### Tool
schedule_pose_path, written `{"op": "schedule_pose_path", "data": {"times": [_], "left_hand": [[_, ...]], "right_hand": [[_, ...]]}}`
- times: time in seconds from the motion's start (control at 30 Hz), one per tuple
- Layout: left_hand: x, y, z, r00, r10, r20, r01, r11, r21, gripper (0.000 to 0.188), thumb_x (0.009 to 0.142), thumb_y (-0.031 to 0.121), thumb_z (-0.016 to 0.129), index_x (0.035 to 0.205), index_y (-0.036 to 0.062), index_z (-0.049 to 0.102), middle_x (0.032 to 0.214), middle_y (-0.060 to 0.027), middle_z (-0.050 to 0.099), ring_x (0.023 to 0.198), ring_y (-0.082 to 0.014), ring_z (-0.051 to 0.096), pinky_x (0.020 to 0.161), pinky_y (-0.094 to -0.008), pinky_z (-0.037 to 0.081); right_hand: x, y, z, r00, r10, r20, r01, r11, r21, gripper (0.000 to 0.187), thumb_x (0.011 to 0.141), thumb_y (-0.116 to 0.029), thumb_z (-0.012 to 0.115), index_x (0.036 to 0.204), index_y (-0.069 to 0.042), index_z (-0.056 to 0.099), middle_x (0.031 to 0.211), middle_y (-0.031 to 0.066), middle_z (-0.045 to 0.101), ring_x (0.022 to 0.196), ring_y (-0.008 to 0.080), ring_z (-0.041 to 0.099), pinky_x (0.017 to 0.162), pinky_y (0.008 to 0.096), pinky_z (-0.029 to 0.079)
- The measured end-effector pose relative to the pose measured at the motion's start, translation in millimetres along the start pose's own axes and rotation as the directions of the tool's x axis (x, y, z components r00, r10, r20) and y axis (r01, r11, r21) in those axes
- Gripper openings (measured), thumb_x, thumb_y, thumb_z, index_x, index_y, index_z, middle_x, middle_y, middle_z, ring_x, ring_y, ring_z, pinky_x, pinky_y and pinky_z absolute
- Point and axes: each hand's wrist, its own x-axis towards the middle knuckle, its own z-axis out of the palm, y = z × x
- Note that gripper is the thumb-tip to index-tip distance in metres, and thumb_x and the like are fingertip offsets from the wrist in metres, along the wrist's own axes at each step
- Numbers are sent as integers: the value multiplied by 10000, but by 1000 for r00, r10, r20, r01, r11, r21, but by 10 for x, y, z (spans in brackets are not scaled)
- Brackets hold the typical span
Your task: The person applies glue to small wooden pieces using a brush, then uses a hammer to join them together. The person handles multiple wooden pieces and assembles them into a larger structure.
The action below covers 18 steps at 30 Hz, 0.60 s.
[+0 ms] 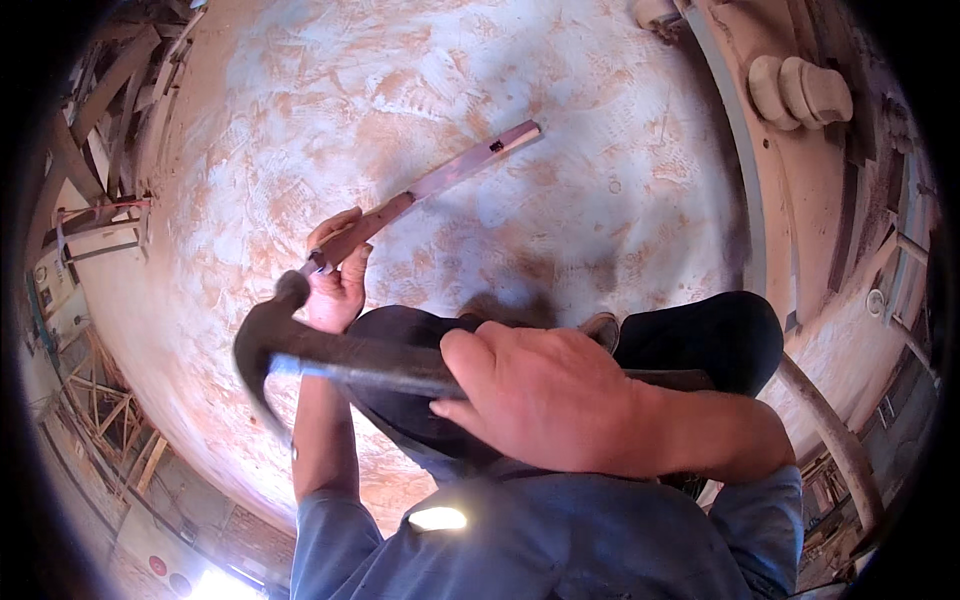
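Fingers (468, 358) of your right hand (560, 400) wrap firmly round the handle of a hammer (385, 362), which spans the space above your lap, head to the left and claw pointing down toward your left forearm (325, 440). Your left hand (335, 295) has its own fingers curled about the near part of a slim reddish wooden strip (440, 182); the strip slants up and to the right over the dusty floor (610, 200), with a dark hole near its far end. In this view the hammer's face sits just beside the strip's near end, but I cannot tell whether they touch, and the small dark piece there is too unclear to name. I judge your left thumb and fingers most at risk: they are near enough to the hammer's face that a blow off line could catch them. A strip steadied by one hand might also twist under a knock if your grip is loose, or split where the hole thins it. A careless backswing could bring the claw against that forearm or your left knee (395, 322).
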Motion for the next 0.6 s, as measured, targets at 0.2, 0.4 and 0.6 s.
{"op": "schedule_pose_path", "data": {"times": [0.2,0.4,0.6], "left_hand": [[-46,-97,59,1000,-7,-30,3,992,-126,322,953,144,587,1239,42,481,1218,-124,548,1123,-207,536,959,-346,444],[-6,-73,-45,1000,22,10,-22,1000,-14,303,916,142,644,1185,24,567,1198,-94,581,1076,-193,577,909,-317,469],[-31,-38,55,996,-74,-44,65,980,-189,337,929,150,633,1228,24,540,1189,-81,585,1074,-172,563,921,-298,449]], "right_hand": [[58,-110,-52,990,110,92,-108,994,-34,363,852,-311,662,1020,-31,503,757,175,610,669,369,645,564,444,529],[25,-264,-169,998,-31,63,31,1000,-5,342,883,-338,629,931,-27,495,738,202,628,674,372,666,566,449,546],[81,-185,-87,993,103,55,-95,987,-128,350,873,-361,636,895,-38,503,728,196,621,644,357,661,541,439,538]]}}
